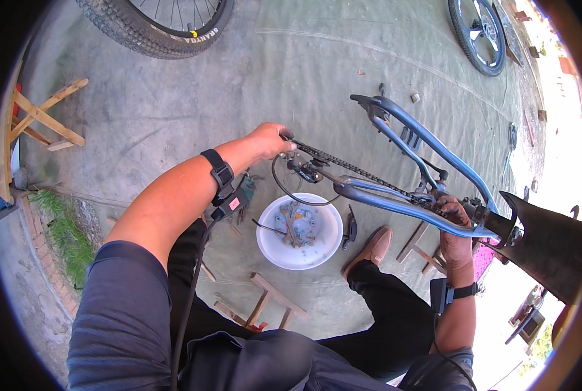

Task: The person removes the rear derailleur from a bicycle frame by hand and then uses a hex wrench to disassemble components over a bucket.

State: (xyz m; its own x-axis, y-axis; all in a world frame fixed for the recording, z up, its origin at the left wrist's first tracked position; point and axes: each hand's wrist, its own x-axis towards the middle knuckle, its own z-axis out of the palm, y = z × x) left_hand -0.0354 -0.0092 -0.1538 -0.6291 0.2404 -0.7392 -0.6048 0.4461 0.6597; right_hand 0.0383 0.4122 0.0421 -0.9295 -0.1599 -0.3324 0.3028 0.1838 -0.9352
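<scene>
Dark blue sleeves and dark trousers fill the six o'clock edge, the person's own arms rising from there. From the seven o'clock side the left forearm, with a black strap (218, 174) at the wrist, runs up toward the middle, where the left hand (269, 140) is curled shut around the end of the bicycle chain (356, 172) by the rear derailleur (306, 171). A loop of black cable (286, 189) hangs under that hand. Out at four o'clock the right hand (452, 220), dark with grease, is wrapped tight around the lower tube of the blue bicycle frame (408, 133), close to where the chain meets the crank end. The frame lies tilted, held off the ground, its thin rear stays reaching toward one o'clock and the chain stretched taut between the two hands. A black saddle (546, 244) juts out at three o'clock.

Straight below the chain, just under centre, a white bowl (299, 231) sits on the concrete floor (291, 85), with a wrench and small metal parts in it. A brown shoe (372, 249) rests just beside the bowl at its four o'clock. Wooden pieces (275, 302) lie near the bowl toward six o'clock. A knobbly tyred wheel (157, 26) lies at eleven o'clock, another wheel (477, 32) at one o'clock, well apart from the frame. A wooden stand (43, 120) is at nine o'clock, with a tuft of grass (66, 238) at eight.
</scene>
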